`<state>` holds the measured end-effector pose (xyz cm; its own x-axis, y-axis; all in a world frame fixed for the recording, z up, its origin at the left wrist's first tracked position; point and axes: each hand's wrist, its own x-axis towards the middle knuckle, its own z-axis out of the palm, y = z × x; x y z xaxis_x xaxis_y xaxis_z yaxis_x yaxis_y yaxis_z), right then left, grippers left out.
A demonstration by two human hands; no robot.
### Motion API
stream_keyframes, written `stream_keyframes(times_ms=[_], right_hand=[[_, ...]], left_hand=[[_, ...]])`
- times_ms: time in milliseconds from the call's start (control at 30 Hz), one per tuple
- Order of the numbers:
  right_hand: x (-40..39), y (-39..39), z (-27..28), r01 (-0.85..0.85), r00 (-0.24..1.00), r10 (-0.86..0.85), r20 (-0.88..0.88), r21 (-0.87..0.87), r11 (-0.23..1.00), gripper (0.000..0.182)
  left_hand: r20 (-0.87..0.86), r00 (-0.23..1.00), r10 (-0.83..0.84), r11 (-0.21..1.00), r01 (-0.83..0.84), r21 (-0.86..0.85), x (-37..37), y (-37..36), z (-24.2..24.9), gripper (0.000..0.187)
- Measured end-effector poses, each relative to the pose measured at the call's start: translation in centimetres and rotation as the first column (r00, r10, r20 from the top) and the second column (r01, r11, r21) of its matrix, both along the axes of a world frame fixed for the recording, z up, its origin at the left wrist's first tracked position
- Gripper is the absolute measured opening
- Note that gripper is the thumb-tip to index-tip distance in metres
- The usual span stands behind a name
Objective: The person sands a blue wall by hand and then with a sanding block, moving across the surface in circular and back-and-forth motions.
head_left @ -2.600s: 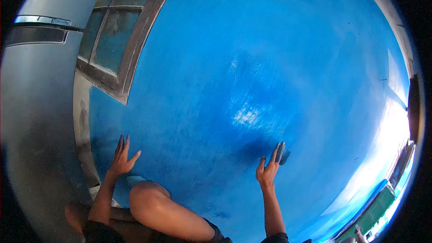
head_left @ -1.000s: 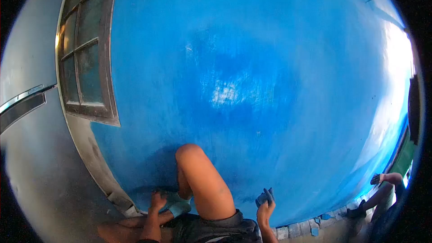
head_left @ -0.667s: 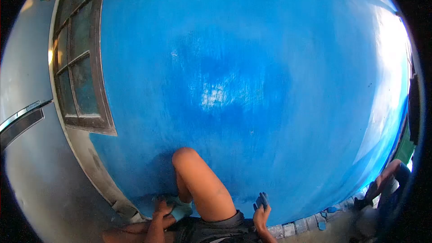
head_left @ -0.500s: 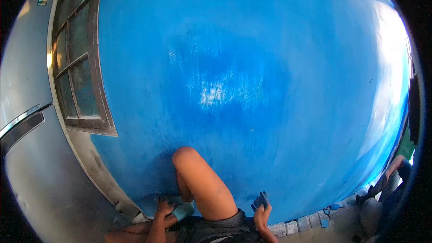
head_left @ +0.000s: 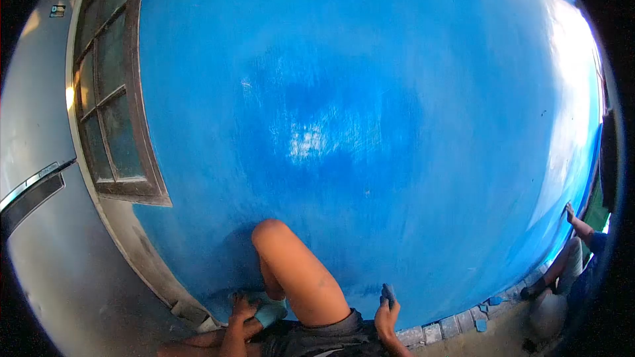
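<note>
At the bottom, my left hand (head_left: 244,307) rests by the light blue-green cloth-like item (head_left: 270,312) at my foot; its fingers are bent and what they hold, if anything, is unclear. My right hand (head_left: 386,314) is closed around a small dark object (head_left: 389,294), held up close to the lower part of the blue wall (head_left: 344,225). Between my hands, my bent bare knee (head_left: 270,228) rises in front of the wall.
A wooden-framed window (head_left: 112,99) and a grey metal fridge-like surface (head_left: 73,251) stand at the left. Along the wall's foot runs a row of tiles (head_left: 450,326) with blue scraps (head_left: 481,325). Another person's hand (head_left: 569,213) touches the wall at the far right.
The dark object in my right hand has turned more upright. At the far right, the other person's hand has risen to the wall. The view has shifted slightly.
</note>
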<state>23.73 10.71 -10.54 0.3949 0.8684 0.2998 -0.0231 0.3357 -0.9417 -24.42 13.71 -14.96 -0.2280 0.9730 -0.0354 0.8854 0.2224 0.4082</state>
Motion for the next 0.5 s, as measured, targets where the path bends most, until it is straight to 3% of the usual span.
stream_keyframes(times_ms=[100, 200, 267, 333, 367, 400, 433, 500], right_hand=[[-0.4, -2.4, 4.8, -0.081, 0.990, 0.070, -0.124, -0.089, 0.993, 0.046], [-0.6, -1.7, 3.7, -0.079, 0.990, 0.072, -0.120, -0.053, 0.995, 0.046], [-0.6, -1.5, 4.4, -0.058, 0.997, 0.057, -0.046, -0.024, 0.998, 0.046], [-0.6, -1.6, 5.2, -0.020, 0.996, 0.018, 0.091, 0.021, 1.000, 0.048], [-0.6, -1.6, 5.5, -0.002, 0.987, -0.004, 0.158, 0.043, 0.999, 0.049], [-0.4, -1.7, 5.6, 0.013, 0.974, -0.027, 0.225, 0.062, 0.998, 0.050], [-0.2, -1.5, 6.5, 0.011, 0.973, -0.025, 0.231, 0.061, 0.998, 0.050], [0.3, 0.0, 10.4, 0.126, 0.842, -0.271, 0.467, 0.317, 0.940, 0.047]], left_hand=[[0.009, 1.000, -0.009, 1.000, 0.009, 0.023, -0.2, 0.3, -0.6, 0.086], [-0.015, 1.000, 0.011, 0.998, -0.010, 0.056, -1.7, 1.8, -4.3, 0.080], [-0.056, 0.998, 0.006, 0.997, -0.002, 0.072, -1.7, 2.5, -4.1, 0.075], [0.129, 0.991, 0.029, 0.958, -0.064, 0.278, 0.6, 0.5, 2.1, 0.068], [0.138, 0.990, 0.029, 0.957, -0.067, 0.282, 2.7, -0.3, 6.2, 0.068], [0.208, 0.978, 0.028, 0.888, -0.120, 0.443, 4.8, -1.1, 10.3, 0.064], [0.274, 0.962, 0.017, 0.791, -0.181, 0.584, 5.8, -1.6, 12.0, 0.060], [0.313, 0.950, -0.012, 0.759, -0.196, 0.622, 5.7, -0.9, 10.3, 0.058]])
